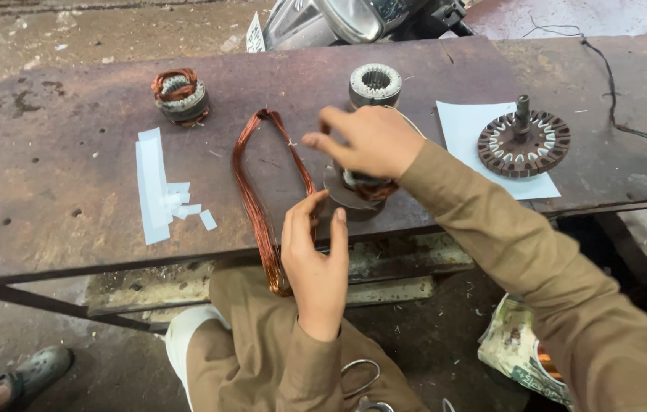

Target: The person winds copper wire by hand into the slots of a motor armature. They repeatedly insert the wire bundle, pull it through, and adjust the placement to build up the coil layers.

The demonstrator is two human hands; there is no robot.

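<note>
A long loop of copper wire [256, 179] lies on the rusty metal table [72, 152] and hangs over its front edge. My left hand [316, 259] is at the table's front edge, fingers curled around the loop's right strand. My right hand [365, 141] hovers over a round motor stator [354, 191] with copper winding, fingers bent down and touching its top. Whether that hand grips the stator is hidden by the hand itself.
A wound stator [180, 95] sits at the back left, a bare stator core [375, 82] at the back centre. A toothed rotor with shaft [523, 141] rests on white paper [465, 130] at the right. White paper strips [157, 191] lie left. Scissors [362, 378] rest on my lap.
</note>
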